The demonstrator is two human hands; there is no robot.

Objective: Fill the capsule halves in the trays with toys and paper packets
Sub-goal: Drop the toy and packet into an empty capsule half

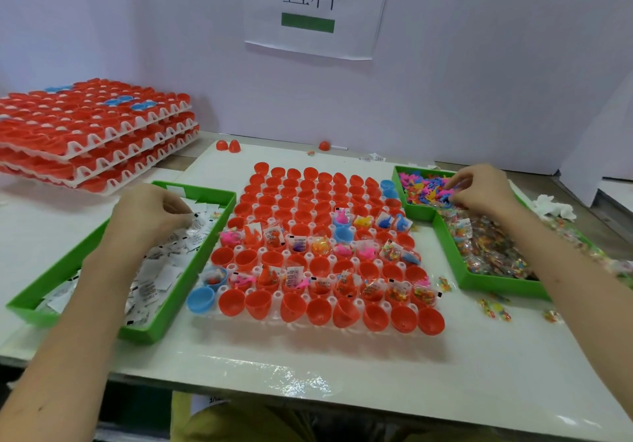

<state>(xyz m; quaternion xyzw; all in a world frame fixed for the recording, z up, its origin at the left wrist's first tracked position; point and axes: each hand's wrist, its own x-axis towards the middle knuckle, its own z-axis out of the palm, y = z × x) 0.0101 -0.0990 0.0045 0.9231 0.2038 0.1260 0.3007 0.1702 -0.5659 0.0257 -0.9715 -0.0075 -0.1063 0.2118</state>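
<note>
A white tray (359,303) of red and a few blue capsule halves (294,304) lies in the middle of the table. Some halves in its middle and near rows hold toys and paper packets. My left hand (150,215) reaches into the green bin of white paper packets (161,270) on the left, with curled fingers pinching packets (197,224). My right hand (483,190) is over the green bin of small colourful toys (423,190) at the right, fingers curled on toys.
Stacked trays of red capsule halves (92,133) stand at the back left. A second green bin of bagged toys (489,250) sits at the right, with loose bags (493,308) beside it. Loose red halves (227,146) lie near the wall, which carries a paper sign (311,6).
</note>
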